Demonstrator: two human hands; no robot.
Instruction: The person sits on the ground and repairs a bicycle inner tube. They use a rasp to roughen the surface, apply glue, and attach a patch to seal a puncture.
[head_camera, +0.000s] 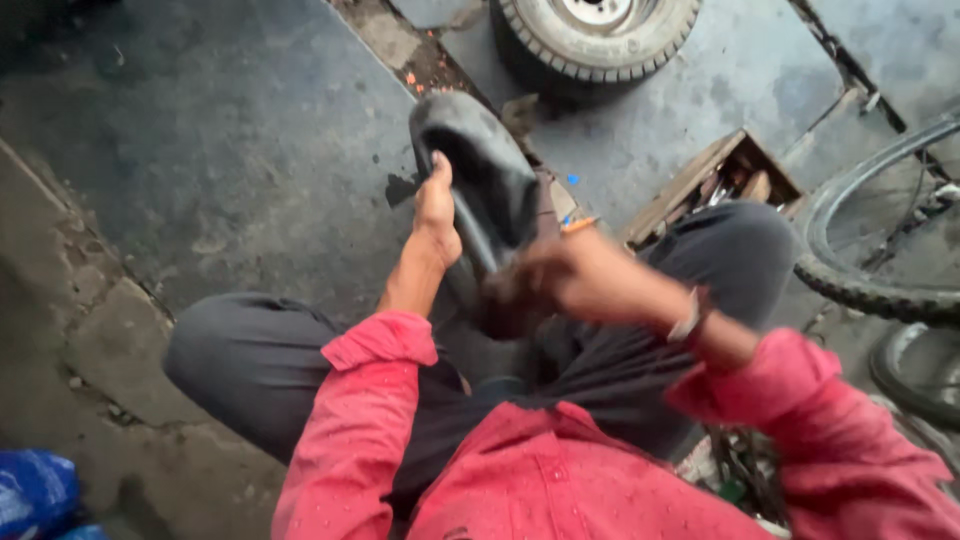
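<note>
A black rubber inner tube (480, 165) stands folded between my knees. My left hand (437, 210) grips its left edge, thumb up against the rubber. My right hand (560, 275) is blurred and pressed against the tube's lower part, with an orange-tipped tool (578, 225) sticking out above the fingers. Both arms wear red sleeves, and a band circles my right wrist. My legs in dark trousers are spread either side of the tube.
A small wheel with a grey tyre (598, 35) lies on the dark concrete floor ahead. A wooden box of tools (725, 175) sits by my right knee. A bicycle wheel (850, 250) leans at the right edge. A blue bag (35, 490) lies at the lower left.
</note>
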